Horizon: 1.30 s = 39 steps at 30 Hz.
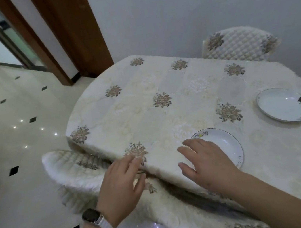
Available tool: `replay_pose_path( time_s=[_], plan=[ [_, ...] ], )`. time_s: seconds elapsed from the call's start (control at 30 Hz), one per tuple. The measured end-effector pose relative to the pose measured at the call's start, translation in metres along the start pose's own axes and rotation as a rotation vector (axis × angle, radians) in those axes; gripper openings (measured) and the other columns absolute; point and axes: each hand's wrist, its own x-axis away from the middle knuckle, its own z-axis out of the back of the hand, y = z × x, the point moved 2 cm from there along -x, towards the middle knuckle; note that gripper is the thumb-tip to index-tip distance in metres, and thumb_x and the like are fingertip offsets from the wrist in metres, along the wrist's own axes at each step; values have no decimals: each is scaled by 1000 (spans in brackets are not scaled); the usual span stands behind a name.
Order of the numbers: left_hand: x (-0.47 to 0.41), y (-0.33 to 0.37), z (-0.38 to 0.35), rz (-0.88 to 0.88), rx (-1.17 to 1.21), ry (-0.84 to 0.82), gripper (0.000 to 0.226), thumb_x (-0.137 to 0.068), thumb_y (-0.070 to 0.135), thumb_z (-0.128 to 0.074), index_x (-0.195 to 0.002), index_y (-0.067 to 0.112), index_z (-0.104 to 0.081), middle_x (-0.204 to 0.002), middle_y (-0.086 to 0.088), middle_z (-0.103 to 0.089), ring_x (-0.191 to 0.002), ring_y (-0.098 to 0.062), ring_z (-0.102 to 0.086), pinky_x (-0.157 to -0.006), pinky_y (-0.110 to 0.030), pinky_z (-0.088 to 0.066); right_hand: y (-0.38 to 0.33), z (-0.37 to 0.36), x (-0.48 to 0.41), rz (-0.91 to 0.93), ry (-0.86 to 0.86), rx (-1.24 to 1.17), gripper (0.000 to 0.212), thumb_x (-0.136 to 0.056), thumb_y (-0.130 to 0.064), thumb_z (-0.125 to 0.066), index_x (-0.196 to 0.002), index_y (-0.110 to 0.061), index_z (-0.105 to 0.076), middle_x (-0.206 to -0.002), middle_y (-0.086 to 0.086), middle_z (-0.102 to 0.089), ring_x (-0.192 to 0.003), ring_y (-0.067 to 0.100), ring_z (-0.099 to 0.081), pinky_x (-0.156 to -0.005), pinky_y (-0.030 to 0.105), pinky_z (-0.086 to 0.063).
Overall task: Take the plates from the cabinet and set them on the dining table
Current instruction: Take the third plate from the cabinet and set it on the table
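Two white plates with thin dark rims lie on the dining table (144, 99), which wears a cream cloth with brown flower motifs. The near plate (226, 142) sits close to the table's front edge, and the far plate (284, 104) lies at the right. My right hand (205, 160) hovers with fingers spread over the near plate's left side, hiding part of it and holding nothing. My left hand (120, 182), with a watch on a white strap at the wrist, is open over the table's front edge, fingers relaxed, empty. No cabinet is in view.
A quilted cream chair (73, 170) is tucked under the table's left front edge; another chair (238, 45) stands behind the table against the wall. A glossy tiled floor (11, 113) spreads left toward a wooden door frame (81, 33).
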Motion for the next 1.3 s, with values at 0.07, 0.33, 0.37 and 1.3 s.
replay_pose_path(
  time_s=[0.07, 0.33, 0.37, 1.3],
  plan=[
    [22, -18, 15, 20, -7, 3, 39, -88, 35, -55, -121, 16, -63, -117, -4, -64, -108, -22, -59, -94, -37, -46, -30, 0, -2, 32, 0, 12, 42, -86, -45, -48, -110, -17, -68, -114, 6, -66, -101, 29, -63, -78, 38, -53],
    [139, -104, 71, 107, -37, 28, 37, -91, 40, -50, -117, 19, -65, -119, -7, -63, -103, -26, -60, -88, -39, -48, -182, -17, -1, 146, -2, 41, 39, -83, -42, -50, -106, -18, -69, -110, 6, -67, -100, 29, -63, -79, 39, -52],
    [156, -115, 78, 114, -44, 47, 36, -89, 38, -53, -117, 20, -65, -118, -7, -64, -102, -26, -60, -88, -38, -47, -202, -20, -1, 172, -3, 44, 39, -83, -42, -51, -107, -17, -68, -110, 6, -67, -100, 30, -63, -79, 40, -52],
    [463, -303, 190, 852, -406, 172, 38, -88, 40, -55, -117, 18, -65, -115, -6, -65, -106, -27, -60, -94, -45, -48, -618, -141, -81, 1040, -47, -152, 43, -90, -49, -42, -108, -19, -66, -109, 3, -67, -99, 27, -63, -83, 38, -50]
  ],
)
